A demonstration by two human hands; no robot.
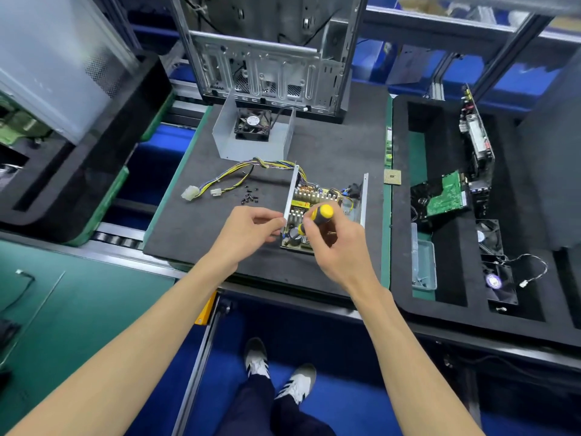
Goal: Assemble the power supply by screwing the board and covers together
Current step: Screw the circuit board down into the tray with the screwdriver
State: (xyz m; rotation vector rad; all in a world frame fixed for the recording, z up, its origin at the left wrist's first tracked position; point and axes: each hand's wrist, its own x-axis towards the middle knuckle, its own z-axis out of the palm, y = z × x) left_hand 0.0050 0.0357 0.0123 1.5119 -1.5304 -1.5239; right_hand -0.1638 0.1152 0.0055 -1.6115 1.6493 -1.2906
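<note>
open silver metal power-supply tray with circuit board on dark mat | grey U-shaped metal cover with black fan behind | loose black screws left of tray

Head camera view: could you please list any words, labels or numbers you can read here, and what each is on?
None can be read.
Fan round sticker: print too small.
Green circuit board markings: blurred.
Fan in the right tray sticker: blurred.

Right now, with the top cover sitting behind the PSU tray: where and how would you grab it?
Probably the top cover by its two upright side walls, coming straight down from above. It sits open side up, a U of sheet metal, with the fan inside against the back, so pinch the walls nearer the front.
</note>
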